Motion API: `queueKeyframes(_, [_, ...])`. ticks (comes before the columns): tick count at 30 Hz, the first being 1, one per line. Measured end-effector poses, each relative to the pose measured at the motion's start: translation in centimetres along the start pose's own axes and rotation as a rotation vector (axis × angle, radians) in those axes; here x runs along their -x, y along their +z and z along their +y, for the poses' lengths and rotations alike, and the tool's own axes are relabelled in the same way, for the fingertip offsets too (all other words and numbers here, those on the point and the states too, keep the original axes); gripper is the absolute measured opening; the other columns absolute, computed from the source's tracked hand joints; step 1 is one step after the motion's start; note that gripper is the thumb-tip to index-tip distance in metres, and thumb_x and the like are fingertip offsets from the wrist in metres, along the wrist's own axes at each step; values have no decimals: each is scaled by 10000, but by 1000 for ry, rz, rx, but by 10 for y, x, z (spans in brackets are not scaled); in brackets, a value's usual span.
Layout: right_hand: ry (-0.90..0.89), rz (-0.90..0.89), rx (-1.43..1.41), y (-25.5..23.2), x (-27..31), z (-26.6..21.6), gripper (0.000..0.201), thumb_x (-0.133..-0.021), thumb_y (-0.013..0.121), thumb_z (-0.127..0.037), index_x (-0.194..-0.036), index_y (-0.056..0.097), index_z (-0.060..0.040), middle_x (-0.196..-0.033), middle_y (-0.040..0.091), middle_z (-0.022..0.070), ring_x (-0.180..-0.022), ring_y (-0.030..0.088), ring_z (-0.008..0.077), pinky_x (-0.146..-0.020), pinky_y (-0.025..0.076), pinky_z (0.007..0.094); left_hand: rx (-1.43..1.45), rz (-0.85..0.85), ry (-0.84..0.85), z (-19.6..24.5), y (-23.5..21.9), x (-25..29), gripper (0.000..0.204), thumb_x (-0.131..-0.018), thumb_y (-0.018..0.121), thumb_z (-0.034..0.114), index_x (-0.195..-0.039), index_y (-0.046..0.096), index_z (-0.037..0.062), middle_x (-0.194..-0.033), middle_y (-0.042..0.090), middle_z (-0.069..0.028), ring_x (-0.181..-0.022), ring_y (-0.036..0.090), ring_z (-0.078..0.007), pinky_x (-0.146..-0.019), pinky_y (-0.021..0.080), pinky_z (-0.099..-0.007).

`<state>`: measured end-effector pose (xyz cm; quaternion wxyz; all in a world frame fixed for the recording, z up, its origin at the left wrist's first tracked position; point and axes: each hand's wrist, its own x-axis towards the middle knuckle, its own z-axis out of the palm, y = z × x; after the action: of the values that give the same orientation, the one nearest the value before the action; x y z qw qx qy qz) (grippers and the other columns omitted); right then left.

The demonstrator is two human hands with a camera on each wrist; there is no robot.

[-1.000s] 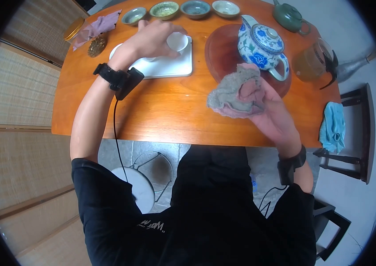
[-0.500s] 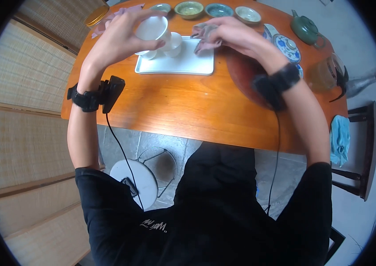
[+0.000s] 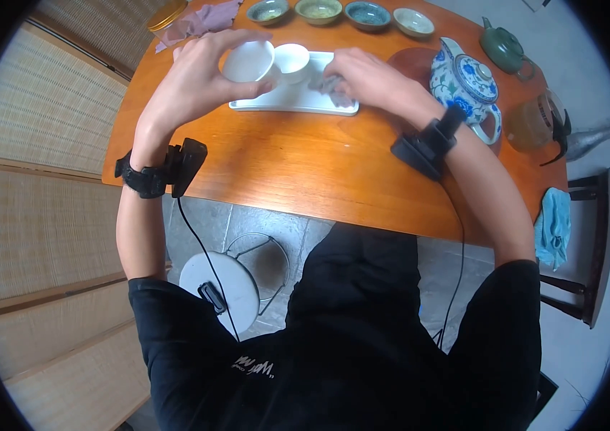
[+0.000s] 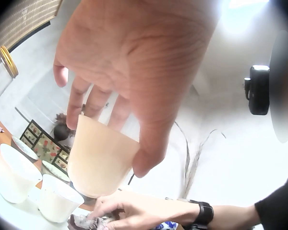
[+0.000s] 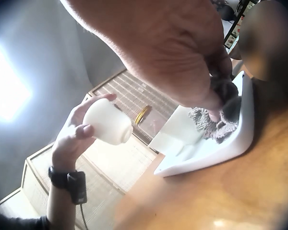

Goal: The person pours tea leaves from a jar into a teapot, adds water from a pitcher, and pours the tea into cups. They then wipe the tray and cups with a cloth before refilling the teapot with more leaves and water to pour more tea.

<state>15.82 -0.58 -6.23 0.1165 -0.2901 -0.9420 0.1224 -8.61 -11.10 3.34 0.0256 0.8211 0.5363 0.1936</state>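
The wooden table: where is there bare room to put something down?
The widest free patch of table lies between the white tray and the near edge. A narrower strip separates the tray from the bowls. The tray is crowded with cups, the cloth and the right hand; so is the right side, with teapots and jug.

Before me is the glossy orange-brown wooden table [image 3: 290,165]. Along its left, I see tall woven screens [image 3: 39,136] in wooden frames. Grey tiled floor [image 3: 305,231] shows at the table's near edge, where a round pale stool [image 3: 242,298] stands to the left. A dark wooden chair [image 3: 598,237] is just right of the table. Beyond it, my left wrist view catches a pale wall [image 4: 249,167] and, higher up, a glaring white light [image 4: 247,4].
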Motion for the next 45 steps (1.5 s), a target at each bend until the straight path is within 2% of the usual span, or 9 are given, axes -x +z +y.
queueKeyframes(2, [-90,-8,-47,-3,10,-2,313,-782,653,-74,-1093,635,-44,-1030,599,166,-1075,543,348,-921,444,416,-3,15,13,0,4,-3,581,-691,807,315,-1195,642,77,-1151,658,-103,-1065,624,-261,-979,465,-397])
queueKeyframes(8, [163,-13,22,-11,-15,13,222,-733,644,28,-951,678,45,-1035,626,244,-1004,606,371,-863,497,432,-5,-3,17,11,11,-9,591,-686,805,328,-1196,645,76,-1129,665,-100,-1025,629,-244,-925,476,-376])
queueKeyframes(12, [9,285,128,2,-19,24,253,-723,630,35,-969,686,45,-991,643,255,-977,617,380,-848,504,434,22,-34,-40,18,10,-5,598,-677,805,339,-1191,647,76,-1110,669,-102,-1015,631,-238,-914,476,-373])
queueKeyframes(18, [18,-25,-101,-12,3,6,295,-748,655,-26,-1041,678,-8,-1023,616,210,-1043,555,377,-902,458,425,2,-39,-38,16,13,-5,581,-678,800,330,-1182,651,83,-1102,671,-102,-1019,632,-234,-917,476,-369])
queueKeyframes(27, [49,320,42,0,-12,35,293,-731,653,15,-1022,692,11,-974,660,247,-934,632,403,-821,524,420,-10,-58,-8,23,14,-5,581,-669,793,326,-1181,655,88,-1105,673,-110,-1029,636,-241,-926,473,-368])
queueKeyframes(31, [-7,250,-109,2,1,26,272,-742,657,-13,-1011,680,23,-890,646,239,-880,622,393,-795,497,429,-14,-64,-14,25,13,-7,571,-678,784,332,-1180,657,90,-1092,677,-116,-1008,646,-242,-908,485,-366])
queueKeyframes(34, [11,29,-323,-22,24,7,274,-770,670,-21,-1040,678,26,-926,680,236,-914,662,367,-794,531,373,25,-82,8,22,15,-18,572,-683,781,337,-1183,656,89,-1076,682,-118,-980,658,-246,-879,501,-364])
queueKeyframes(40, [-112,206,-334,-55,126,-23,287,-747,625,29,-1031,670,26,-915,635,151,-865,635,305,-787,507,363,42,-8,84,24,35,-48,572,-668,747,469,-1127,677,133,-949,697,-117,-941,647,-293,-869,408,-436])
queueKeyframes(45, [300,249,-422,-49,204,-42,357,-731,628,97,-1076,662,12,-988,616,116,-718,582,206,-631,457,280,-48,-146,103,33,60,-82,579,-668,779,384,-1162,652,111,-1000,685,-133,-956,638,-289,-911,417,-407])
